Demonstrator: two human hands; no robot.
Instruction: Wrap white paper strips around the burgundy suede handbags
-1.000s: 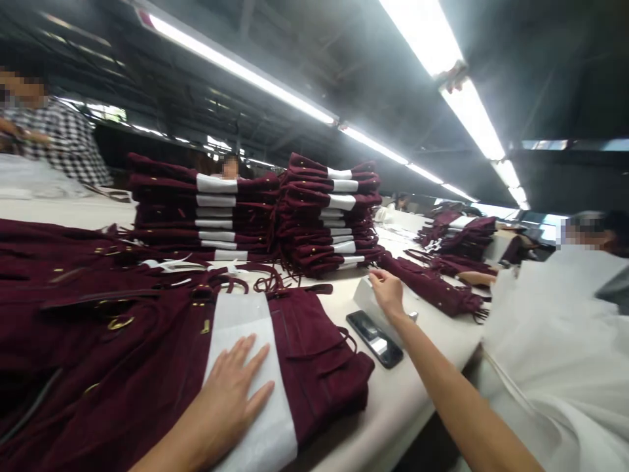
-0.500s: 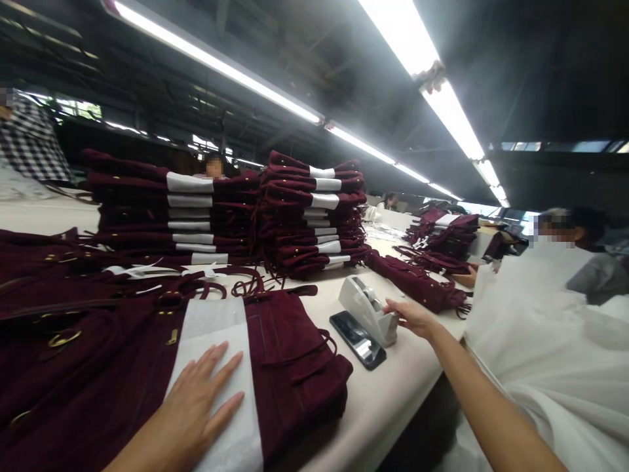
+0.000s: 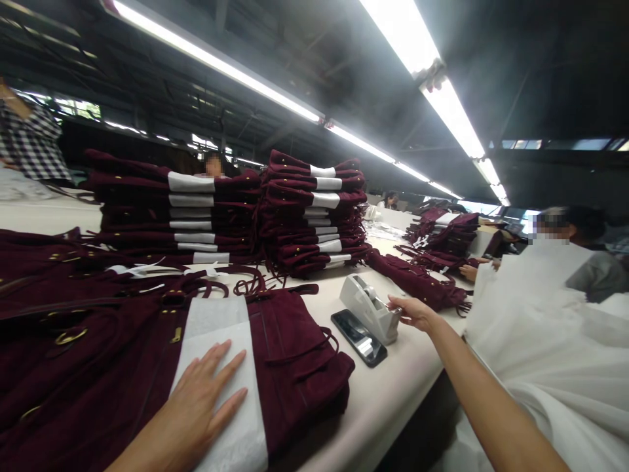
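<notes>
My left hand (image 3: 209, 390) lies flat with fingers spread on a white paper band (image 3: 216, 321), which runs across a dark red bag (image 3: 295, 367). At the cutting end of a grey tape dispenser (image 3: 366, 305), my right hand (image 3: 410, 311) has its thumb and fingers pinched together. Whatever is between those fingertips is too small to make out. A black phone (image 3: 358, 337) lies beside the dispenser, on its near side.
Two tall stacks of banded dark red bags (image 3: 314, 216) stand behind. More bags (image 3: 417, 278) lie at the right, near a co-worker's hand (image 3: 469, 270). White sheeting (image 3: 550, 341) rises at the right edge. A person in a checked shirt (image 3: 34, 141) is far left.
My right hand has shifted slightly right and up at the dispenser. My left hand stays on the paper band. The person in the checked shirt has raised an arm.
</notes>
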